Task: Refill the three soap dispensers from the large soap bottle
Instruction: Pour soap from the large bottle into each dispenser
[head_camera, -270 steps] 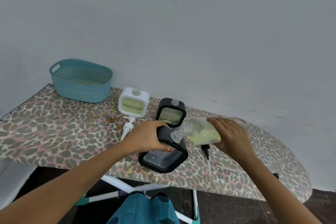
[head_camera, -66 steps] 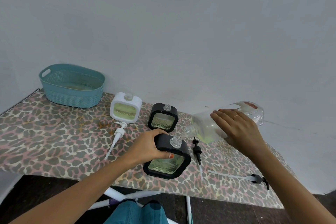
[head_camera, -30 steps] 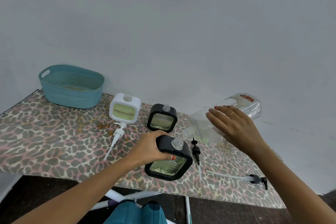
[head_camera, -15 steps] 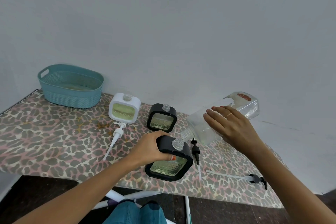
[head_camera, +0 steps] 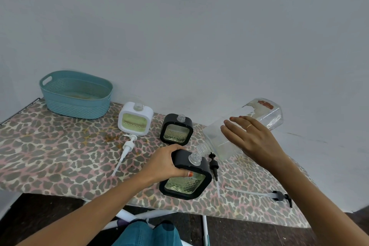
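Note:
My right hand (head_camera: 252, 141) grips the large clear soap bottle (head_camera: 217, 136), tipped with its neck down just above the open neck of a black square dispenser (head_camera: 186, 177). The bottle looks almost drained. My left hand (head_camera: 163, 163) grips that dispenser's top at the front edge of the board; greenish soap shows in its window. A second black dispenser (head_camera: 176, 129) and a white dispenser (head_camera: 135, 119) stand uncapped behind, both with soap inside.
All this sits on a leopard-print ironing board (head_camera: 50, 156) against a grey wall. A teal basket (head_camera: 75, 94) stands at the back left. A white pump (head_camera: 125, 149) and two black pumps (head_camera: 214, 167) (head_camera: 279, 195) lie loose on the board.
The large bottle has been tipped steeper, its base rising, and the yellowish soap in it has run down to almost nothing. The held dispenser's window now shows soap.

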Demonstrator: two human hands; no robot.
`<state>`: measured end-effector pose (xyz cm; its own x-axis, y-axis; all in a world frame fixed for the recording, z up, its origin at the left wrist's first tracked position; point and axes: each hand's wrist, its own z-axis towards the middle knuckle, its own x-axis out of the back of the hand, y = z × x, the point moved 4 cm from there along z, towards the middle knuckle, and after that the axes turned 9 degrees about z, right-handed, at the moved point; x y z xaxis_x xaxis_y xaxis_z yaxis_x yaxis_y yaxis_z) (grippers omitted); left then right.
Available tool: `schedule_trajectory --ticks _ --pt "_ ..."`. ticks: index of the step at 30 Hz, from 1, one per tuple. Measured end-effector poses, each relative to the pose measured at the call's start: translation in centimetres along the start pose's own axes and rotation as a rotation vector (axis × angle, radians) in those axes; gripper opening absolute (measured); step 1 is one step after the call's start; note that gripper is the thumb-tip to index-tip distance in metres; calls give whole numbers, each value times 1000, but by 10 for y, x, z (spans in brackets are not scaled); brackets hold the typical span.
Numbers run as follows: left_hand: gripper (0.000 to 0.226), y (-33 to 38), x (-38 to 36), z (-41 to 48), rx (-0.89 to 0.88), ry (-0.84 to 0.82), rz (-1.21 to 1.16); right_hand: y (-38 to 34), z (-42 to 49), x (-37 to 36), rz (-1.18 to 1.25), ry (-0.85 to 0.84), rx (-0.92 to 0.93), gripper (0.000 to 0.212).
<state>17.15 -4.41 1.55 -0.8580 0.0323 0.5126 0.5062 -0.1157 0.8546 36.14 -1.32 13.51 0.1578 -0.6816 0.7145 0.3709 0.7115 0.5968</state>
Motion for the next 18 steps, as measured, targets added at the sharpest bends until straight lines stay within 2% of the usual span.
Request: schedule_trajectory --ticks 8,16,18 --pt "59 1 -1 0 -4 5 24 0 4 4 -18 27 10 38" --pt "58 3 -1 2 -6 4 -8 1 -1 2 -11 53 19 31" --pt "56 4 0 2 -6 11 -11 0 -2 0 6 27 -20 43"
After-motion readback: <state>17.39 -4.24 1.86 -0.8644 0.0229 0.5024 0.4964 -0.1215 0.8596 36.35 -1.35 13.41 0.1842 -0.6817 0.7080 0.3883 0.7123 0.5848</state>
